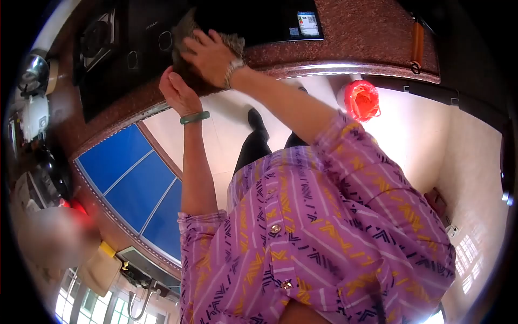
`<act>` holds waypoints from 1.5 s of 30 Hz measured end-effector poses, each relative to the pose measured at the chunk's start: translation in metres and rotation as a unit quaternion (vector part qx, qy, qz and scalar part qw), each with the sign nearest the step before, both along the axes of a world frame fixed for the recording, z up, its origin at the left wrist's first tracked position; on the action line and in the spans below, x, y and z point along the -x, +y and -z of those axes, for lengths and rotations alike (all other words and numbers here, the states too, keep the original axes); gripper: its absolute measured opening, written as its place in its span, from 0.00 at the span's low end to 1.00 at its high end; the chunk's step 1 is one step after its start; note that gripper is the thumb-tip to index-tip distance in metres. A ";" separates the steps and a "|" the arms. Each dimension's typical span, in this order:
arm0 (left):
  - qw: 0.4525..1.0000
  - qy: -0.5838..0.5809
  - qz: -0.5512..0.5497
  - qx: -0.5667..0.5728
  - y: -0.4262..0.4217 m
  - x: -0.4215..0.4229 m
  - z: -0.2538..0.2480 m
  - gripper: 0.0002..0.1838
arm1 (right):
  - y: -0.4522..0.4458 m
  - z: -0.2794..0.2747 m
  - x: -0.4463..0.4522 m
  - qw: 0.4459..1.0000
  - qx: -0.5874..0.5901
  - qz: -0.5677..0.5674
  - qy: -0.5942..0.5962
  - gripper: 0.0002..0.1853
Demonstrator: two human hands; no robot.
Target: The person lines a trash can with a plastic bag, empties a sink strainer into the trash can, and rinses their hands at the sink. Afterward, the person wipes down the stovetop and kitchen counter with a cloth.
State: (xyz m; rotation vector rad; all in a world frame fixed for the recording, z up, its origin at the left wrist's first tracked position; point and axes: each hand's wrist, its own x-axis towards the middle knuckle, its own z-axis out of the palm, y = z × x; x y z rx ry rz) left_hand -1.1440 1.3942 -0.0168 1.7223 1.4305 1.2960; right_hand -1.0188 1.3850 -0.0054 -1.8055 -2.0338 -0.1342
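Note:
My right hand (209, 58), with a watch at its wrist, lies with fingers spread over a crumpled grey-brown cloth (233, 43) near the front edge of the dark stovetop (145, 40). Part of the cloth is hidden under the palm. Just to its left, my left hand (179, 93), with a green bangle (195, 117) at the wrist, is raised by the counter edge. Its fingers are loosely bent and somewhat apart, and nothing shows in them.
The speckled red-brown counter (356, 40) runs along the top. A labelled black panel (280, 21) and an orange-handled item (417, 46) are on it. Below stand a red-lined bin (362, 101) and blue cabinet fronts (127, 178). A blurred round shape (56, 237) is at lower left.

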 end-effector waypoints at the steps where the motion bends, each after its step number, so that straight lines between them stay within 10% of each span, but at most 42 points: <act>1: 1.000 -0.001 0.001 0.000 0.002 0.002 0.001 0.18 | -0.011 0.005 0.001 1.000 0.000 0.001 -0.001 0.16; 3: 0.988 0.120 0.035 -0.089 0.003 0.005 0.004 0.18 | -0.038 0.011 -0.018 0.999 -0.018 0.005 0.046 0.17; 12: 0.996 -0.066 0.059 -0.008 0.006 0.011 0.013 0.18 | -0.141 0.011 -0.177 0.928 0.005 0.371 -0.017 0.17; 14: 0.994 -0.078 0.070 -0.012 0.009 0.014 0.017 0.17 | -0.123 0.033 -0.157 0.938 -0.060 0.329 0.096 0.20; 16: 0.995 -0.050 0.077 -0.023 0.008 0.014 0.015 0.16 | -0.098 0.026 -0.096 0.970 -0.043 0.236 -0.047 0.30; 20: 0.997 -0.006 0.081 -0.018 0.011 0.013 0.017 0.15 | -0.049 -0.005 -0.007 0.990 -0.063 -0.010 0.126 0.09; 25: 0.997 -0.015 0.045 -0.060 -0.003 -0.024 -0.031 0.13 | -0.081 -0.004 -0.045 0.989 -0.043 -0.014 0.140 0.11; 29: 0.971 -0.080 0.224 -0.023 -0.030 -0.125 -0.086 0.07 | -0.168 0.002 -0.155 0.987 -0.031 0.127 0.095 0.09; 33: 0.870 -0.118 0.461 0.133 -0.074 -0.245 -0.101 0.13 | -0.261 0.010 -0.294 0.939 0.005 0.334 0.083 0.13; 39: 0.696 -0.097 0.511 0.495 -0.121 -0.406 -0.094 0.22 | -0.320 0.004 -0.481 0.834 0.031 0.548 -0.055 0.18; 41: 0.682 -0.068 0.515 0.516 -0.122 -0.438 -0.089 0.25 | -0.313 0.007 -0.509 0.833 0.023 0.552 -0.012 0.19; 43: 0.515 -0.161 0.572 0.618 -0.121 -0.462 -0.088 0.24 | -0.300 0.018 -0.506 0.861 0.026 0.508 -0.004 0.20; 45: 0.531 -0.148 0.539 0.637 -0.123 -0.476 -0.097 0.22 | -0.292 0.016 -0.492 0.911 0.040 0.409 0.011 0.22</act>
